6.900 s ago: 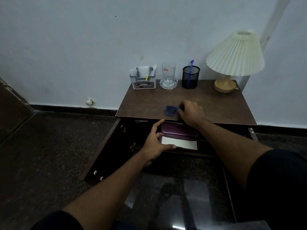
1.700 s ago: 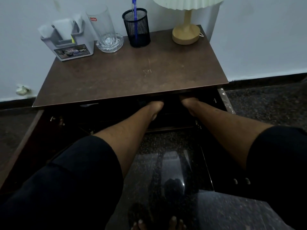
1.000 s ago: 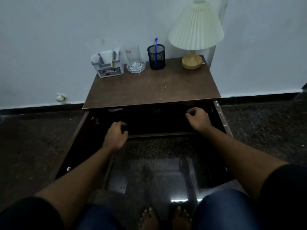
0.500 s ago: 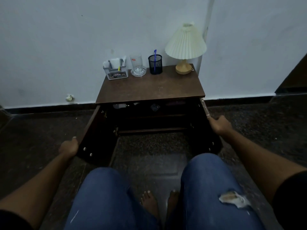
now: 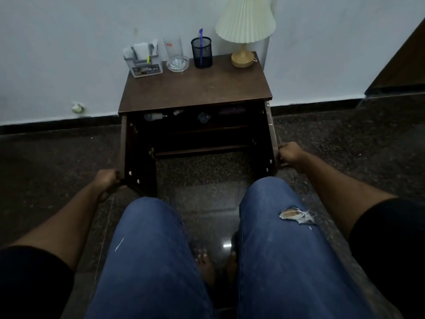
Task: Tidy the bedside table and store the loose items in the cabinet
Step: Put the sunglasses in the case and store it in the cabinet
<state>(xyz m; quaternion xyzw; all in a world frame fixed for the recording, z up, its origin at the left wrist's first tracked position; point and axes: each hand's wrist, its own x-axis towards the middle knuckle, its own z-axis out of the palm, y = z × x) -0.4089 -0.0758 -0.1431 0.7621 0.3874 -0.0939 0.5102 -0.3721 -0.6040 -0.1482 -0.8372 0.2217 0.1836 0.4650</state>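
Left hand (image 5: 107, 180) at cabinet door (image 5: 140, 162) edge, fingertips indistinct

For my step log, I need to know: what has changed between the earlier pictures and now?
Both hands came out of the cabinet: the left hand grips the left door, the right hand the right door. The blue item and the purple case, held before, now lie inside it. The organizer, glass, pen cup and lamp stayed put.

Dark brown bedside table (image 5: 195, 88), cabinet (image 5: 202, 139) beneath, both doors (image 5: 140, 166) swung open, small loose items (image 5: 203, 117) inside near top
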